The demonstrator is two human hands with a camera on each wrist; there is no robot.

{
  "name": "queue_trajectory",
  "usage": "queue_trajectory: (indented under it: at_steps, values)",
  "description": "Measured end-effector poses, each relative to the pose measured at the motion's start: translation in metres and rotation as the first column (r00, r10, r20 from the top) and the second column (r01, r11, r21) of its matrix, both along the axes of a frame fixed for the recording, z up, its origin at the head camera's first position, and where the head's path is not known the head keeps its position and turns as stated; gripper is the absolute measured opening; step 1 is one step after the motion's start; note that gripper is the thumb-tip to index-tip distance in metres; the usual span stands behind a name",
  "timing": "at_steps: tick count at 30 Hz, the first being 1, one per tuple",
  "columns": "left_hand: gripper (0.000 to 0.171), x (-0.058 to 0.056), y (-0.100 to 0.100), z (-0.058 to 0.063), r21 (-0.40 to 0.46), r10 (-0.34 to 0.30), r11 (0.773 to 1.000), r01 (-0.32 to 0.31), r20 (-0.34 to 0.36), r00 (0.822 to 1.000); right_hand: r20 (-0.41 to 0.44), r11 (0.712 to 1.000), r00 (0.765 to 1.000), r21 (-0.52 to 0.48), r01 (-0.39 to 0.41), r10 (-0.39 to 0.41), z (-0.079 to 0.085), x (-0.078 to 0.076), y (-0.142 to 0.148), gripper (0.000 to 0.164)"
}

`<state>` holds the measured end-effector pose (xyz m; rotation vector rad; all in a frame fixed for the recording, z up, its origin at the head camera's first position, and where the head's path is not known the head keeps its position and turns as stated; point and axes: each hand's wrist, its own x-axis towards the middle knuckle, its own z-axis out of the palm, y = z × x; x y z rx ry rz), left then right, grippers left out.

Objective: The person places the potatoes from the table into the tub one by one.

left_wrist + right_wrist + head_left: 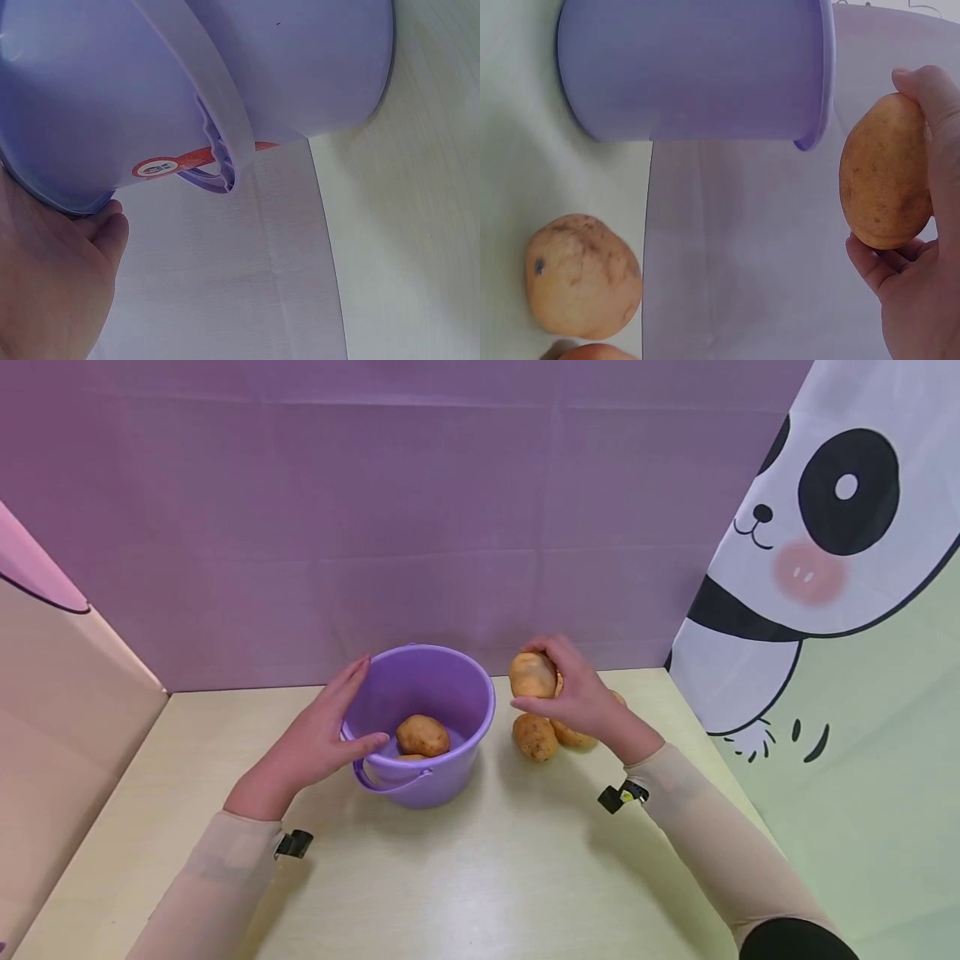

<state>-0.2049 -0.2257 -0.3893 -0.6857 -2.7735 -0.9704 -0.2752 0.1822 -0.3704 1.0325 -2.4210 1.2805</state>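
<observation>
A purple bucket (442,781) stands upright, with a brown potato (423,735) inside and part of another below it. My left hand (322,735) rests on the bucket's left rim, fingers extended along it and thumb across the front edge. In the left wrist view, that hand (56,277) touches the rim. To the right of the bucket, my right hand (573,693) grips a potato (532,675) between thumb and fingers. The right wrist view has this potato (885,172) raised near the level of the bucket's rim.
Several potatoes lie on the pale table (480,893) below my right hand, one (536,737) in front and another (573,737) beside it. A purple backdrop (427,518) hangs along the far edge. A panda-printed sheet (825,693) borders the right side.
</observation>
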Motion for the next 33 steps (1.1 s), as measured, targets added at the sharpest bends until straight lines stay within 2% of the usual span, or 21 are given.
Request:
queue_trajectory:
  at_steps: [11,16,25,33]
  values:
    - [0.109,0.001,0.001,0.001,-0.010,0.004,1.000,-0.004,0.006,1.000,-0.026,0.999,0.998,0.005,-0.053,0.053,0.006,-0.003,-0.014,0.062]
    - [0.109,0.000,0.000,0.001,-0.011,0.007,1.000,-0.007,0.006,1.000,-0.006,0.997,0.997,0.015,-0.079,0.079,0.009,-0.002,-0.021,0.063]
    - [0.109,0.000,-0.001,-0.001,-0.009,0.007,1.000,-0.007,0.008,1.000,0.013,0.995,0.996,0.042,-0.086,0.086,0.015,-0.001,-0.034,0.065]
    - [0.108,0.000,-0.001,0.000,-0.012,0.008,1.000,-0.008,0.002,1.000,-0.008,0.993,0.994,0.055,-0.106,0.107,0.021,-0.001,-0.047,0.066]
